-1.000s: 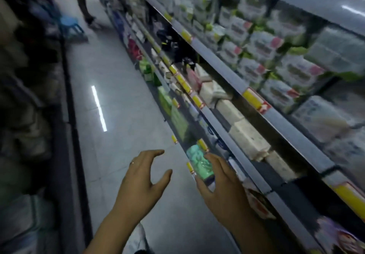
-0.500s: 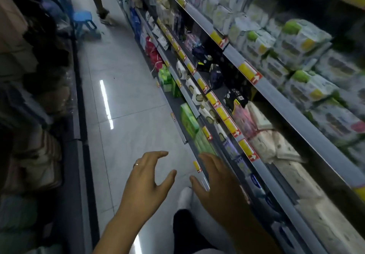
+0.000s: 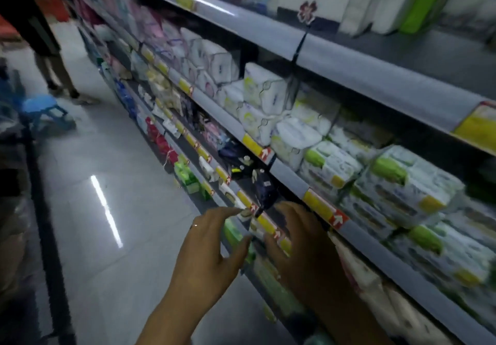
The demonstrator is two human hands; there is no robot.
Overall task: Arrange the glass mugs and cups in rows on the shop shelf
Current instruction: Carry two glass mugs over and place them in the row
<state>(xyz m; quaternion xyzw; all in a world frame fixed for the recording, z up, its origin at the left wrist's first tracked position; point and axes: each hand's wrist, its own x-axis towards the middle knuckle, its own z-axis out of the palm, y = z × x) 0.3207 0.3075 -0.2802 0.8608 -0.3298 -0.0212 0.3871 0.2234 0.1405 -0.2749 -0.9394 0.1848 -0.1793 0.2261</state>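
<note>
Shop shelf (image 3: pixel 375 87) stocked with white wrapped packs (image 3: pixel 264 87); left hand (image 3: pixel 212 256) and right hand (image 3: pixel 303 245) held near its front edge, fingers loosely spread, holding nothing.

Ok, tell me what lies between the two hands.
Head view: between the left hand and the right hand runs only the shelf's price-tag strip, with blurred green packs below it. Neither hand holds anything.
</note>
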